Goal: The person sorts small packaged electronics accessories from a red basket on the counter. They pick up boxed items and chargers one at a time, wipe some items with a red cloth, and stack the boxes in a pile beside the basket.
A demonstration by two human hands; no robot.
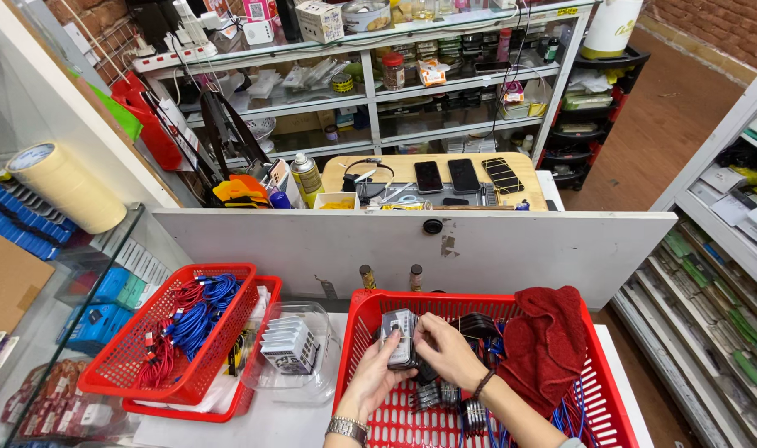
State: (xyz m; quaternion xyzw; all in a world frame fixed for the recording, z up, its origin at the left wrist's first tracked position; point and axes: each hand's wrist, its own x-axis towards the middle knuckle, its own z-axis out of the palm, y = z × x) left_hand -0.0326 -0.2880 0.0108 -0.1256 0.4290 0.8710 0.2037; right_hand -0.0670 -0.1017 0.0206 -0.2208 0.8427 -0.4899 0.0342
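My left hand point(372, 379) holds a small grey rectangular device pack point(400, 337) over a red plastic basket point(362, 328). My right hand point(447, 348) pinches the same pack from the right side. A metal watch sits on my left wrist and a dark bracelet on my right. Below my hands, several dark small packs point(445, 396) lie on the basket floor. A dark red towel point(546, 340) drapes over the basket's right part, with blue cables point(571, 415) beneath it.
To the left stand two stacked red baskets point(129, 357) with red and blue cables point(192, 315), and a clear bag of white adapters point(291, 344). A white partition point(411, 249) rises behind. Beyond it, a wooden bench with phones point(463, 175) and cluttered shelves.
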